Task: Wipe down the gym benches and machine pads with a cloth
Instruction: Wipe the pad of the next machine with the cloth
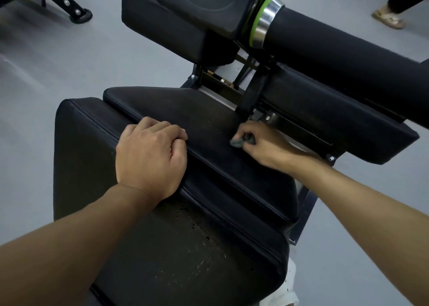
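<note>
Head view: my right hand point(257, 143) pinches a small wadded grey-green cloth point(239, 142), fingers curled round it, pressing it onto the matte black vinyl seat pad point(185, 106) near the pad's far right edge. My left hand point(151, 153) rests as a fist, holding nothing, on that pad's piped near seam. A cylindrical foam roller point(336, 57) with a chrome collar point(267, 20) sits above.

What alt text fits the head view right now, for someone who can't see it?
The right hand presses a small balled cloth onto a black machine pad, near its metal bracket. The left hand rests, fingers curled, on the pad's near edge; a black foam roller crosses above.
</note>
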